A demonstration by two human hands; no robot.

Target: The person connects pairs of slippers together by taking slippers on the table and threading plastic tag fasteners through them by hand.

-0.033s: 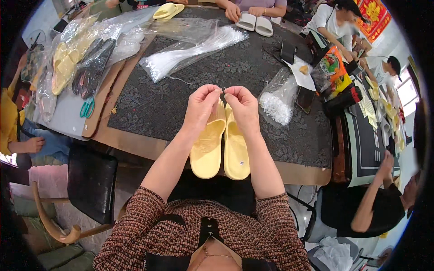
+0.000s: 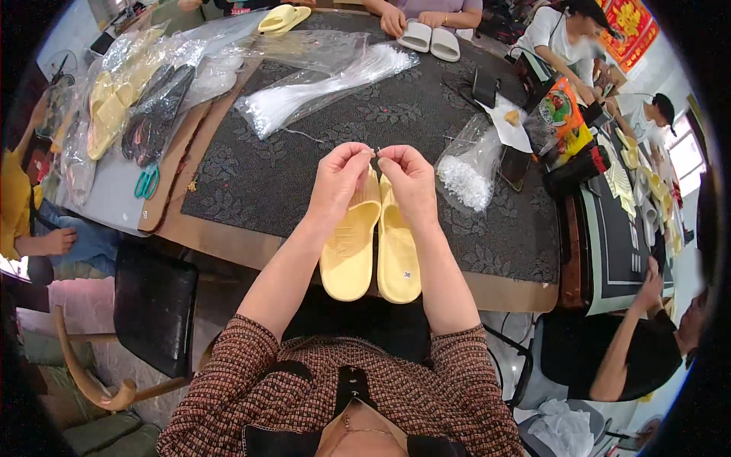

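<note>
A pair of pale yellow slippers, the left slipper [image 2: 348, 263] and the right slipper [image 2: 397, 266], lies side by side at the table's near edge. Their heels point toward me and a small sticker marks the right one's heel. Above their toe ends, my left hand [image 2: 340, 181] and my right hand [image 2: 411, 183] meet almost fingertip to fingertip. Both are closed in a pinch. Something tiny and partly dark shows at the fingertips, too small to name. My hands and wrists cover much of the slippers' straps.
Beyond my hands lies a clear bag of long white strands [image 2: 327, 87]. To the right are a bag of small white pieces [image 2: 466, 183] and a black cylinder [image 2: 579, 169]. Teal-handled scissors [image 2: 147, 181] and bagged yellow slippers [image 2: 110, 114] lie left. Co-workers sit around, one handling white slippers [image 2: 430, 39].
My hands and the slippers stay in place. At the right, a co-worker's hand and forearm have shifted slightly.
</note>
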